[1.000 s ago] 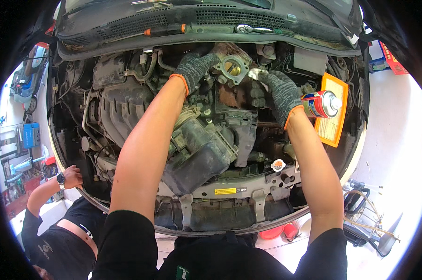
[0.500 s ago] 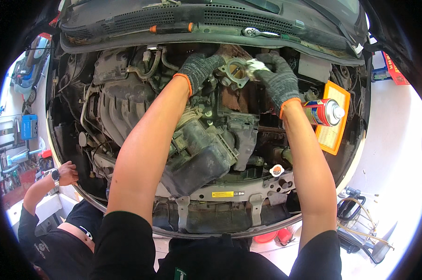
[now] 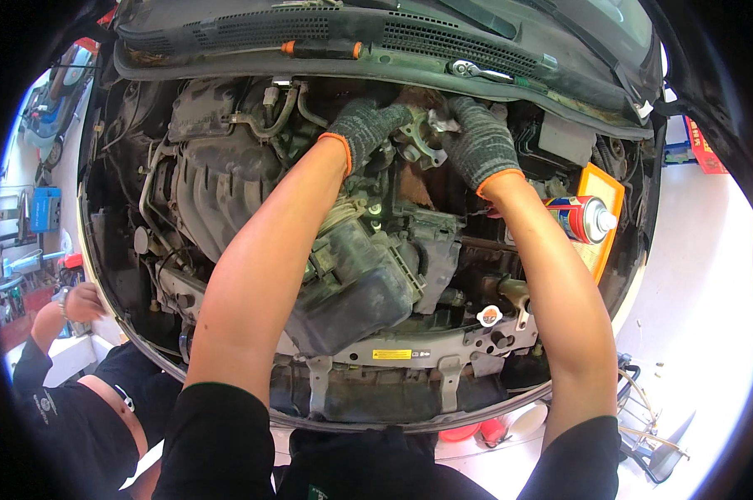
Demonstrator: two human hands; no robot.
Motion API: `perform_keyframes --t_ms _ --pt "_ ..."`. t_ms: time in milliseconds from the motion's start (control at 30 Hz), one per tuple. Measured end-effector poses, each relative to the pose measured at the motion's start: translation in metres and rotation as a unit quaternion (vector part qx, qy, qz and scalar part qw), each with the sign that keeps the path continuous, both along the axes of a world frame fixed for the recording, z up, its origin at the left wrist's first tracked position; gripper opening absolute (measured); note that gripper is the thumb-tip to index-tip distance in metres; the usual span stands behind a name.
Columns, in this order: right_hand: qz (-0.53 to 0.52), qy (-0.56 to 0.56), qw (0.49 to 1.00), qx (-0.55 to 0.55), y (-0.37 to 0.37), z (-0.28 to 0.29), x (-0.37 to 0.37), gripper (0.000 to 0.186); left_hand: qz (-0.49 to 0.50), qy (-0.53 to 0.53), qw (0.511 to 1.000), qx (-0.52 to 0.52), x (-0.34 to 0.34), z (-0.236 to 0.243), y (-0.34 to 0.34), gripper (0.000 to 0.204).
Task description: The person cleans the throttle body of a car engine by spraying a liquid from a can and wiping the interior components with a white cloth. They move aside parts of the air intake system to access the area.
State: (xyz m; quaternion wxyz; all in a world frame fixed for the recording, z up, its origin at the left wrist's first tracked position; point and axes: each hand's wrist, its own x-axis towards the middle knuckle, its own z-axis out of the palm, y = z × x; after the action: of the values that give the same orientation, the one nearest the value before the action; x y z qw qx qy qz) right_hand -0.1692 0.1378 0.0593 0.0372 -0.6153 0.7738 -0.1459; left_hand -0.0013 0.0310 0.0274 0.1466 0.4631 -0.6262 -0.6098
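Observation:
A metal throttle body (image 3: 427, 153) is gripped at its left side by my left hand (image 3: 364, 129), which wears a dark grey knitted glove with an orange cuff. My right hand (image 3: 481, 143), gloved alike, is closed around a whitish rag (image 3: 445, 125) pressed against the throttle body's opening. The fingertips of both hands are partly hidden behind the part. Below them in the engine bay lies a dark plastic housing (image 3: 355, 287). Beside my right wrist rests a red and blue spray can (image 3: 578, 218) with a silver top, lying against an orange-framed air filter (image 3: 603, 179).
An orange-handled screwdriver (image 3: 322, 50) and a ratchet wrench (image 3: 476, 72) lie on the cowl below the windshield. A white round cap (image 3: 490, 316) sits by the front crossmember. At the left, a co-worker's hand (image 3: 83, 302) is near the car's edge.
The throttle body has turned, so its opening shows less, and my right hand has moved left and closer to it with the rag. The co-worker's hand has shifted left, off the car's edge.

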Motion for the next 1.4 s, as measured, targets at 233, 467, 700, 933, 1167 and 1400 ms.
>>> perform_keyframes --t_ms 233,467,700,933,1167,1400 --pt "-0.12 -0.129 0.978 0.109 0.017 0.022 -0.007 0.053 -0.023 0.003 0.999 0.029 0.005 0.003 -0.004 0.055" --pt "-0.133 -0.312 0.932 -0.13 0.043 -0.004 -0.021 0.055 0.0 0.022 1.0 0.019 0.0 -0.009 -0.005 0.044" --pt "-0.188 -0.281 0.94 0.049 0.054 0.015 -0.015 0.046 -0.023 0.005 0.999 0.031 0.001 -0.009 -0.008 0.039" --pt "-0.114 -0.157 0.974 -0.12 0.033 -0.001 -0.007 0.037 0.001 0.007 1.0 0.022 0.0 -0.018 -0.011 0.036" --pt "-0.023 -0.113 0.992 0.05 0.019 -0.008 -0.006 0.042 -0.02 -0.027 0.999 -0.008 -0.001 -0.022 -0.013 0.04" --pt "-0.078 -0.27 0.957 0.069 0.022 0.007 -0.014 0.042 -0.004 -0.001 1.0 -0.01 0.002 -0.014 -0.009 0.041"
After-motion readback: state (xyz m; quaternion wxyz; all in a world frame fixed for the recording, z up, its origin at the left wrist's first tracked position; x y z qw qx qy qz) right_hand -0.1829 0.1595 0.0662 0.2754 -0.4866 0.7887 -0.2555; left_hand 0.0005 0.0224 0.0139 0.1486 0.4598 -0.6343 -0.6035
